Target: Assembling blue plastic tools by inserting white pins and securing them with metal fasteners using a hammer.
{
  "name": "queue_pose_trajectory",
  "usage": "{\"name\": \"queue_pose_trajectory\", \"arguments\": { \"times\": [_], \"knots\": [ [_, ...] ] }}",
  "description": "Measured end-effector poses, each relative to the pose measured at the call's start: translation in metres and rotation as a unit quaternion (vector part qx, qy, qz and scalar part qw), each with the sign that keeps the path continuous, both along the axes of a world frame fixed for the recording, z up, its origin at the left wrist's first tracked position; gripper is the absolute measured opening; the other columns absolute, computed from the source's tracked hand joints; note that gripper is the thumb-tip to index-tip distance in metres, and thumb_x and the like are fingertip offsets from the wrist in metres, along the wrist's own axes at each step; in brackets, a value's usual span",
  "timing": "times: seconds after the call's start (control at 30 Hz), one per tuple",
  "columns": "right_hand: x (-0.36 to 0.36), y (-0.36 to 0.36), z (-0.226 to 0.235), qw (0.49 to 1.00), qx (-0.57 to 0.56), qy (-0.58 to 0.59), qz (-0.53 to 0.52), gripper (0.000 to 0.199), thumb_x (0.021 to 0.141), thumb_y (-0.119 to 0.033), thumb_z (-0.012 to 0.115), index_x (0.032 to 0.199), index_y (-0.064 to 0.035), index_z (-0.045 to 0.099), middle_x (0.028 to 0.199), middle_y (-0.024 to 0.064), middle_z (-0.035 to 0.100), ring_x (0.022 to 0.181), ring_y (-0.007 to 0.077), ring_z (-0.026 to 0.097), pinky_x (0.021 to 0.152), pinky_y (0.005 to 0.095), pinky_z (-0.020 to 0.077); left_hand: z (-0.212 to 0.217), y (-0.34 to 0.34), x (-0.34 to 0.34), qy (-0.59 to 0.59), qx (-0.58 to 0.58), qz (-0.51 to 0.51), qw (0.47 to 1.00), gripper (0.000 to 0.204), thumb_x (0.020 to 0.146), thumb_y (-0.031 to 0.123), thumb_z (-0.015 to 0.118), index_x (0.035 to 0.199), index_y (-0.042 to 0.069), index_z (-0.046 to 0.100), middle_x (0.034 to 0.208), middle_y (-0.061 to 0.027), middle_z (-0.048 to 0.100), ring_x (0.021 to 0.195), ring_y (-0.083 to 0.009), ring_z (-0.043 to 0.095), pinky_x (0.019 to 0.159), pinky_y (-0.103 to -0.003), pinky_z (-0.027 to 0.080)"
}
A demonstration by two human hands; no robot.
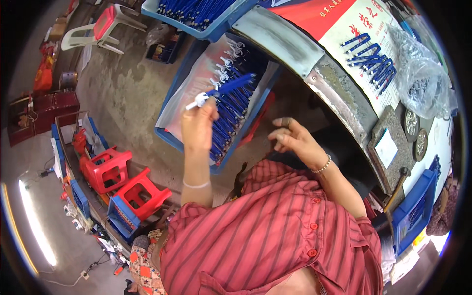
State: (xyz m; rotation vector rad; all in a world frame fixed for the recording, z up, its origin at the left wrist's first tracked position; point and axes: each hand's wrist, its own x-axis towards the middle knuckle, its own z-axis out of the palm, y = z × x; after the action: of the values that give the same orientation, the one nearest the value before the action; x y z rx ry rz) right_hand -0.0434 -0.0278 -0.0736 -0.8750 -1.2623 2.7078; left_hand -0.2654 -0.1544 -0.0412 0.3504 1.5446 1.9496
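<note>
My left hand (199, 125) is closed around the white end of a slim blue piece (231, 84). It holds the piece above a blue crate (169, 137) lined with a pale sheet. In that crate lie many similar blue pieces (231, 115), several with white ends along the upper left. What kind of part they are I cannot make out. Between the crate and the bench edge hovers my right hand (300, 145), its fingers half bent and apart, with nothing seen in them.
On the metal-edged bench (334, 88) lie bent blue pieces (371, 61), a clear plastic bag (423, 73) and a dark metal block (388, 147). Another blue crate (211, 32) of parts sits beyond. Red stools (140, 194) and a white-and-red chair (103, 29) stand to the left.
</note>
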Motion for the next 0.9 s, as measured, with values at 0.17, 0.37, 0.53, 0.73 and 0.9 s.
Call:
{"name": "queue_pose_trajectory", "arguments": {
  "times": [0.17,0.37,0.53,0.73,0.9],
  "knots": [
    [0.057,0.006,-0.014,0.996,0.057,-0.071,0.018,0.033,0.09,-0.021,0.06,0.116,-0.0023,0.05,0.092,0.0039,0.062,0.073,0.0094,0.057,0.067,0.0219,0.0476,-0.03,0.008,-0.066,0.03,-0.115,-0.017,0.993,0.015,0.085,0.012,0.065,0.095,0.001,0.062,0.072,0.0002,0.058,0.062,-0.007,0.051,0.056,-0.02,0.04],
    [0.132,0.003,-0.02,0.983,-0.026,-0.132,-0.126,0.02,0.092,-0.017,0.056,0.106,-0.0034,0.055,0.088,0.0051,0.062,0.068,0.0084,0.055,0.064,0.0209,0.0464,-0.075,0.039,-0.105,0.119,-0.232,-0.124,0.957,0.016,0.085,0.016,0.066,0.091,0.002,0.06,0.071,0.0004,0.058,0.058,-0.0061,0.052,0.053,-0.019,0.04],
    [0.161,-0.01,-0.025,0.97,-0.047,-0.139,-0.192,0.016,0.092,-0.013,0.055,0.104,-0.003,0.056,0.087,0.0062,0.062,0.068,0.01,0.056,0.063,0.0223,0.0458,-0.101,0.059,-0.113,0.137,-0.259,-0.174,0.94,0.016,0.084,0.013,0.066,0.092,0.003,0.057,0.068,-0.0006,0.057,0.055,-0.0052,0.05,0.047,-0.019,0.038],
    [0.167,-0.016,-0.044,0.97,-0.023,-0.167,-0.177,0.017,0.093,-0.016,0.054,0.102,-0.002,0.056,0.083,0.005,0.062,0.065,0.0077,0.055,0.061,0.0194,0.0452,-0.105,0.074,-0.107,0.109,-0.287,-0.192,0.932,0.024,0.082,0.011,0.068,0.1,0.001,0.055,0.067,-0.0013,0.058,0.052,-0.0059,0.05,0.043,-0.019,0.037],
    [0.169,-0.011,-0.051,0.968,-0.039,-0.164,-0.187,0.016,0.093,-0.017,0.054,0.097,-0.0021,0.057,0.074,0.005,0.063,0.057,0.0072,0.054,0.053,0.017,0.0432,-0.104,0.083,-0.103,0.206,-0.352,-0.188,0.893,0.036,0.079,0.014,0.071,0.106,-0.002,0.054,0.061,-0.0034,0.058,0.049,-0.0079,0.052,0.041,-0.021,0.038]
  ]
}}
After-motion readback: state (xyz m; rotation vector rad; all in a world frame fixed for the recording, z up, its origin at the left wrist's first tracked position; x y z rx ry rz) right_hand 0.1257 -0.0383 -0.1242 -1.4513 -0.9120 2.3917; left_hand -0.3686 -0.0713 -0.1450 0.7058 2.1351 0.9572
